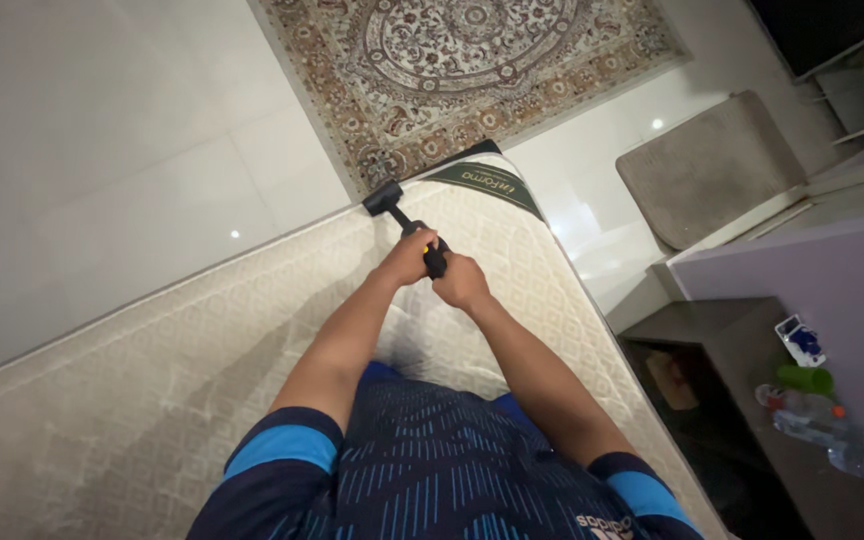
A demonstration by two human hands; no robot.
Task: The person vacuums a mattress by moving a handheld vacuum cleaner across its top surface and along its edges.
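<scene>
Head view, the only one I have: both hands are wrapped around the black, stick-shaped handheld cleaning tool with a small yellow spot on its grip [412, 225], left hand [407, 257] ahead and slightly up-frame, right hand [462, 282] just behind it, the two touching. Fingers of both are closed tight on the grip, nothing loose. The tool's long axis runs away from my body, up and left in frame, ending in a short black T-shaped nozzle head [383, 197] that sits on the cream quilted mattress with a diamond stitch pattern [152, 370], right near its far corner. So the nozzle lies straight ahead of the hands, left hand nearer to it. Labels: a dark green band-shaped label with pale lettering [487, 185] lies across the mattress end just right of the nozzle. Beyond the corner, a beige patterned rug with a round medallion [452, 60] on the white tiled floor [102, 150]. Right side: a grey-brown bath mat [707, 165], a dark low table [722, 340] carrying a small blue-and-white packet [800, 340], a green cup [804, 379] and clear plastic bottles [832, 440].
</scene>
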